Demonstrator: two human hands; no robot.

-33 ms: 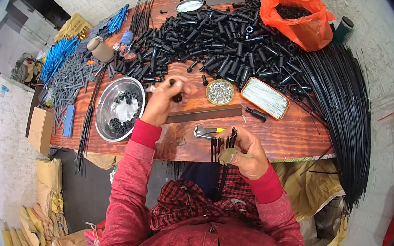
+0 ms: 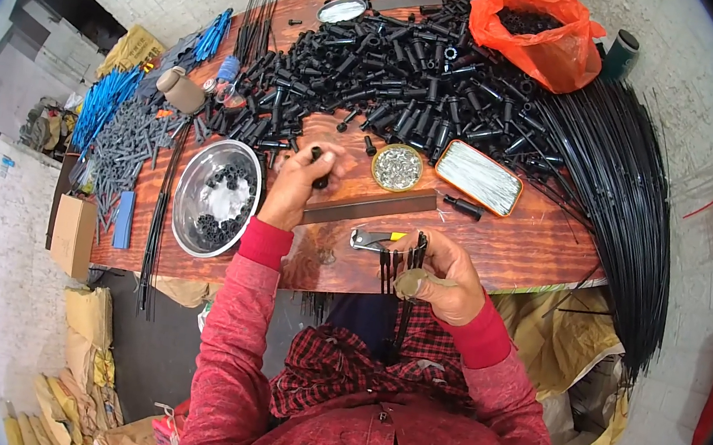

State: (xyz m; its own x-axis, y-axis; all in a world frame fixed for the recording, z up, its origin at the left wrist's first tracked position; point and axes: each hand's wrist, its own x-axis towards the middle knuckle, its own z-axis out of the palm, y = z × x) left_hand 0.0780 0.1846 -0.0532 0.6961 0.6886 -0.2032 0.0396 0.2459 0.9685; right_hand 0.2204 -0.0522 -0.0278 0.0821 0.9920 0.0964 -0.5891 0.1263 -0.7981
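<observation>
My left hand (image 2: 291, 186) is raised over the table with its fingers closed round a black plastic tubular piece (image 2: 320, 181). At the table's near edge, my right hand (image 2: 451, 283) grips several thin black rods (image 2: 388, 271), with an olive-green cloth wrap (image 2: 410, 283) around its thumb. The lower ends of some rods hang down toward my lap. Beside my right hand lie pincers (image 2: 365, 240) with a yellow grip. A dark flat bar (image 2: 372, 207) lies between the two hands.
A big heap of black plastic tubes (image 2: 410, 78) covers the back. A clear bowl (image 2: 183, 210) of black rings stands left. A round tin (image 2: 398, 167) of small metal bits and a tray (image 2: 479, 177) of pale wires lie right of centre. Long black rods (image 2: 619, 184) overhang the right edge.
My left hand has shifted very slightly to the right with the black piece in it. My right hand and the rods look the same.
</observation>
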